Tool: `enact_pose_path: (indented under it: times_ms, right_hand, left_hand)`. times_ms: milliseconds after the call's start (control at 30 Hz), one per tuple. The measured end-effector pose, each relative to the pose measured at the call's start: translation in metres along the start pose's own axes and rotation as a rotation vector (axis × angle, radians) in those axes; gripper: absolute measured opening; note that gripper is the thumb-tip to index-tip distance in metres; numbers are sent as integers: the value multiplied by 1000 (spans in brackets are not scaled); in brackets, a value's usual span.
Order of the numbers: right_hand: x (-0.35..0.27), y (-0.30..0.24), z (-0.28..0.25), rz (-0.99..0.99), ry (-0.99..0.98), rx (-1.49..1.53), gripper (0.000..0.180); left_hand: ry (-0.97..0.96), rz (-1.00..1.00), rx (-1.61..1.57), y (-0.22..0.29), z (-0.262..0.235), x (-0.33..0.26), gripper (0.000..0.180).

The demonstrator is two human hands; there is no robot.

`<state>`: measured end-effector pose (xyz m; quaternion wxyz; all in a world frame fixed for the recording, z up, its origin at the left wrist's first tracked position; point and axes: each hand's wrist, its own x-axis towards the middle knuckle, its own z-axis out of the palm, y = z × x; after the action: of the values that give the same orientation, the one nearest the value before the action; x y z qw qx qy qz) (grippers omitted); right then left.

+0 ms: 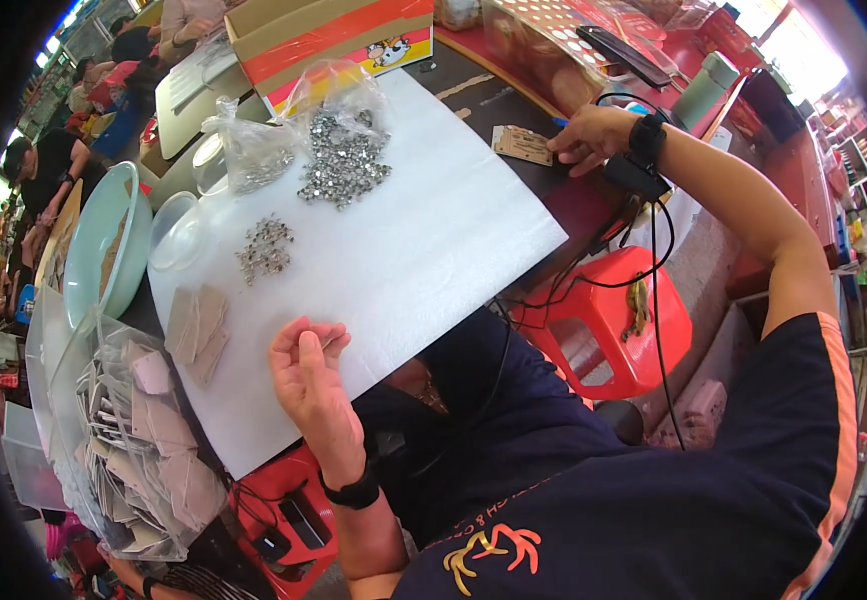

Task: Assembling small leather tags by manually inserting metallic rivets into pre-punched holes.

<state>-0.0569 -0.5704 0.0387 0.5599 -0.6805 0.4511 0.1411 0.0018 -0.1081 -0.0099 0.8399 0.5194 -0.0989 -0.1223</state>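
Note:
My right hand [594,138] is stretched out to the far right, its fingers closed at the edge of a small beige card [524,144] that has slim metallic pieces on it. The card lies on the dark table top beside the white sheet. Over the sheet's near edge, my left hand [316,375] is closed, thumb against fingers; whatever is in it is too small to make out. Close by on the white sheet [374,270] are a stack of blank beige cards [197,328], a small heap of metal bits [266,248] and a larger pile of shiny silver pieces [346,160].
A clear bag [254,150] of small parts and a clear lid [176,230] sit at the sheet's left. Beyond are a green basin [104,245], a bag of cards [144,440] and a cardboard box [324,45]. Cables hang by a red stool [609,320]. Other people sit at far left.

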Motion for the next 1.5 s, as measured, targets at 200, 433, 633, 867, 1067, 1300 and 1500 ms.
enact_pose_path:
  times_ms: [200,433,633,867,1067,1300,1500]
  right_hand:
    - [1,-17,5,47,0,-160,15]
    - [10,-20,4,110,-35,-272,13]
    - [-3,-10,-1,36,-20,-160,21]
    - [-20,-5,24,-446,240,-564,38]
    - [-15,-1,13,-540,151,-623,35]
    - [-54,-79,11,-496,-120,-256,22]
    - [16,-210,-66,-762,-791,-144,34]
  left_hand:
    - [-11,2,2,2,1,0,20]
    - [5,4,8,4,2,2,19]
    - [-30,-6,-27,1,-4,3,18]
    - [-25,5,-38,-1,-7,4,18]
    - [-39,18,-34,-2,-7,3,16]
    - [-42,0,-37,0,-8,1,15]
    - [-77,7,-52,-5,5,5,13]
